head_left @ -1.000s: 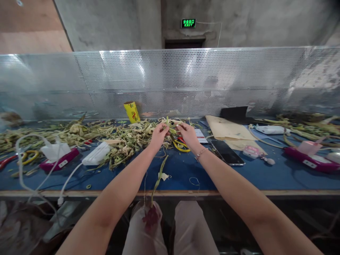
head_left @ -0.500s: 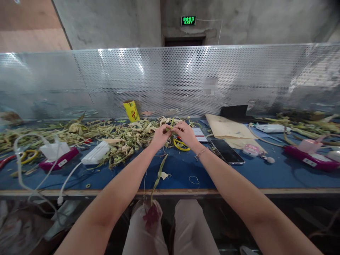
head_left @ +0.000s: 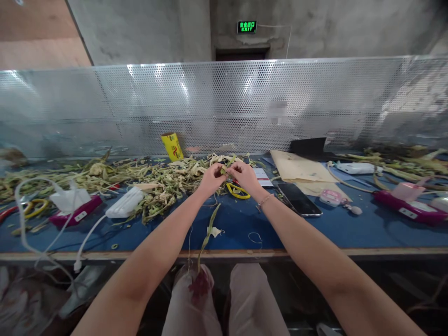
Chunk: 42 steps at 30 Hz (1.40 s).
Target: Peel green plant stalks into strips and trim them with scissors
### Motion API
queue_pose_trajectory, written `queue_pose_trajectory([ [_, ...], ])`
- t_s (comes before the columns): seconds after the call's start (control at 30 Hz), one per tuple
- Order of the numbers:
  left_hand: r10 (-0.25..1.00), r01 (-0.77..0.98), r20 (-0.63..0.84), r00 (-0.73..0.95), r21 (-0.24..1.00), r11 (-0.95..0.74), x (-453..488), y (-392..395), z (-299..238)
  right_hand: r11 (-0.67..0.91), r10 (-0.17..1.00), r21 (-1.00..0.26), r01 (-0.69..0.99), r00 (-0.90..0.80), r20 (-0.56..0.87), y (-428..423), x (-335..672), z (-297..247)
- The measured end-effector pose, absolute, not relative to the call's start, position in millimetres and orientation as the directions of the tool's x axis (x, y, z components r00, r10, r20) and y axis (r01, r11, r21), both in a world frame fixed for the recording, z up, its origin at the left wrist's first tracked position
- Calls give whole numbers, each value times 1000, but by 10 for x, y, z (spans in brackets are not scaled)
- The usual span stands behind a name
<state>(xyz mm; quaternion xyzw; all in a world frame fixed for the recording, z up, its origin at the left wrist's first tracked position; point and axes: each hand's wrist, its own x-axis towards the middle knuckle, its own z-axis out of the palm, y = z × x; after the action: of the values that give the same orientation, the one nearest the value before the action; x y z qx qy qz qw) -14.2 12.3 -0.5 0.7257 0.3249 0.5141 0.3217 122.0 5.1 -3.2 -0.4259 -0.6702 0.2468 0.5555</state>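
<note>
Currently held: green plant piece, small and partly hidden by the fingers, positioned above the worktop, between both hands.
Left grip: thumb and fingertips of the left hand pinched together on the green plant piece.
Right grip: thumb and fingertips of the right hand pinched on the same piece, close beside the left fingertips; bracelet around the wrist.
Nearest tool: yellow ring handle, on the worktop, just beside the right hand.
Heap: dried leaves and stalks, left of the hands; yellow tube tilted at the rear.
Front edge: long leaf strip, crossing the edge toward the left knee; pale scrap alongside.
Right zone: brown paper, dark-screened phone, pink case.
Left zone: white block with cable, near a purple power strip.
Rear boundary: perforated metal screen; lit exit sign above, beyond it.
</note>
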Motion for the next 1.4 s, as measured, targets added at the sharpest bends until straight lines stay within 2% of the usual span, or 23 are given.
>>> queue_pose_trajectory([
  [0.13, 817, 44, 513, 263, 840, -542, -140, 109, -4, 521, 829, -786, 332, 22, 559, 68, 1211, -48],
  [0.27, 831, -16, 494, 257, 861, -508, -124, 109, -29, 506, 841, -814, 286, 48, 539, 74, 1203, -55],
  [0.43, 889, -243, 413, 198, 899, -364, -67, 91, -34, 514, 830, -800, 309, 55, 555, 50, 1194, -41],
  [0.5, 911, -284, 377, 165, 903, -322, -46, 83, -28, 522, 829, -794, 313, 34, 558, 40, 1187, -37],
  [0.63, 918, -260, 373, 132, 907, -331, -37, 100, -26, 513, 845, -819, 256, 19, 535, 51, 1159, -54],
  [0.8, 909, -231, 403, 104, 899, -372, -69, 134, -24, 468, 881, -883, -37, 106, 462, 124, 1149, -84],
  [0.97, 918, -254, 384, 99, 902, -350, -78, 116, 9, 499, 862, -866, -24, 119, 494, 120, 1190, -56],
  [1.03, 924, -266, 368, 107, 906, -330, -75, 97, 28, 496, 866, -865, -69, 105, 489, 98, 1188, -43],
  [1.17, 934, -287, 335, 123, 913, -290, -79, 52, 67, 464, 885, -872, -158, 39, 464, 38, 1150, -15],
  [1.4, 921, -228, 359, 150, 919, -321, -85, 52, 54, 387, 911, -899, -204, -66, 407, -12, 1141, 17],
])
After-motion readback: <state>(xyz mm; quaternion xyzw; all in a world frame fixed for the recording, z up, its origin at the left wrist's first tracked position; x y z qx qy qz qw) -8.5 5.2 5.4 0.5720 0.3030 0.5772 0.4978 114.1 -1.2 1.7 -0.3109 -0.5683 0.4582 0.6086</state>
